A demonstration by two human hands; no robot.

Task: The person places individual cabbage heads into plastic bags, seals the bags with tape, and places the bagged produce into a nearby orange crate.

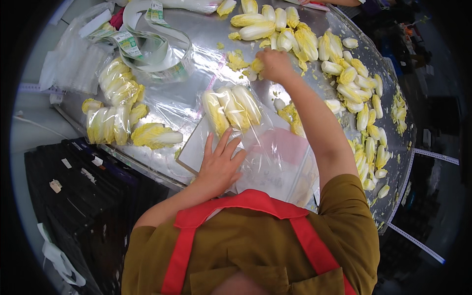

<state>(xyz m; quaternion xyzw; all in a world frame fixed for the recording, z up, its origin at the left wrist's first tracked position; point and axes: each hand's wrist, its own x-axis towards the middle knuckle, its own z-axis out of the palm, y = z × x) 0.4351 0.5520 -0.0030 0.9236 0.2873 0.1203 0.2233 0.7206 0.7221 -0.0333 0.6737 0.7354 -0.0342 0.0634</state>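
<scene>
Three trimmed baby napa cabbages (232,108) lie side by side in a clear plastic bag (265,147) on a flat board (193,149). My left hand (223,160) rests on this bag with fingers spread, its fingertips by the lower ends of the cabbages. Reaching farther across the steel table, my right hand (276,65) has its fingers curled around a yellow cabbage leaf piece (257,66), partly hidden by the hand. Loose yellow leaves (236,60) lie just left of it. A pinkish sheet (278,147) shows through the plastic at the right.
Loose cabbages (356,86) and scraps spread along the right of the steel table (173,99). More cabbages (258,30) lie at the back. At left are bagged cabbages (108,123), a label strip (180,55) and plastic bags (79,62). Black crates (84,191) stand below. Another person's arm (341,2) shows at top.
</scene>
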